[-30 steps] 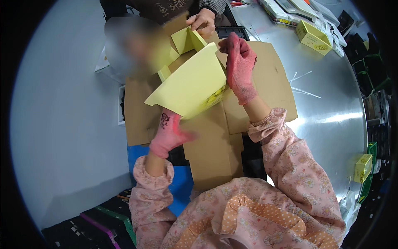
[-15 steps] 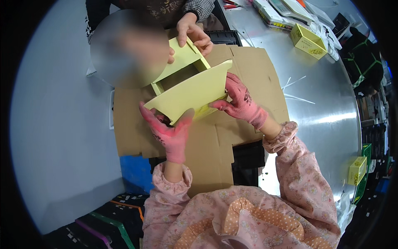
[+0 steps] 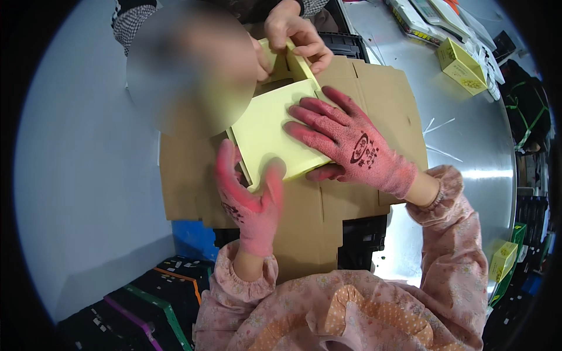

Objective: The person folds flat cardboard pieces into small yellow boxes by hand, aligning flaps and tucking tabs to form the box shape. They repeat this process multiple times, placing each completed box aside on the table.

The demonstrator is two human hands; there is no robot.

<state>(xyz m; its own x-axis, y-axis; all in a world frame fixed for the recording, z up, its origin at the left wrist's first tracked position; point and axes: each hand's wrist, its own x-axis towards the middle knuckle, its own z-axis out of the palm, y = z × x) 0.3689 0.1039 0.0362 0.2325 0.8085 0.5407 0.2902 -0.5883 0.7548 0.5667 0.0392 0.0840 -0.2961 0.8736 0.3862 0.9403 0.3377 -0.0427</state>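
Observation:
A pale yellow cardboard box (image 3: 272, 131) lies between me and a person across from me, its near flap folded flat over the opening. My left hand (image 3: 249, 193), in a pink glove, grips the near left corner, thumb on the near edge and fingers along the left side. On top of the flap, my gloved right hand (image 3: 345, 137) lies flat with fingers spread, its thumb low by the near edge. The other person's hand (image 3: 298, 35) holds the raised far end, where part of the box stays uncovered. A blurred patch hides the box's far left part.
Brown cardboard sheets (image 3: 383, 111) lie under the box, over black crates (image 3: 363, 237). To the right, a metal table (image 3: 468, 140) bears white ties (image 3: 442, 153) and an open yellow box (image 3: 462, 67). A second yellow box (image 3: 502, 261) stands near its right edge. A wall (image 3: 88, 146) bounds the left.
The near flap, raised and slanting before, now lies down over the box's near part. My right hand has moved from the flap's right edge onto its top.

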